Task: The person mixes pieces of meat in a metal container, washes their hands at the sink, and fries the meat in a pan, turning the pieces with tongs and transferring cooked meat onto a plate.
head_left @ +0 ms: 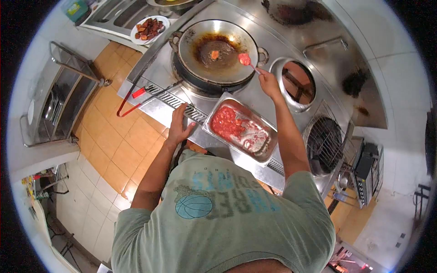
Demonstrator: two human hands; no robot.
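My right hand [269, 84] grips a spoon [253, 68] by its handle. A lump of wet red mixture [244, 59] sits on the spoon, over the right side of a wok [193, 48]. The wok stands on the burner, with brown oily liquid and one small orange piece [214, 55] inside. My left hand [180, 125] lies at the stove's front edge, fingers apart, holding nothing. Beside it, a rectangular metal pan [271, 135] contains more red mixture [227, 122], mostly toward its left end.
Red-handled tongs [132, 109] lie across the front grate, left of my left hand. A white plate [140, 40] of browned pieces stands beyond the stove, near a sink [123, 20]. Right of the wok is an open burner ring [276, 66]; farther right, a wire grill rack [325, 132].
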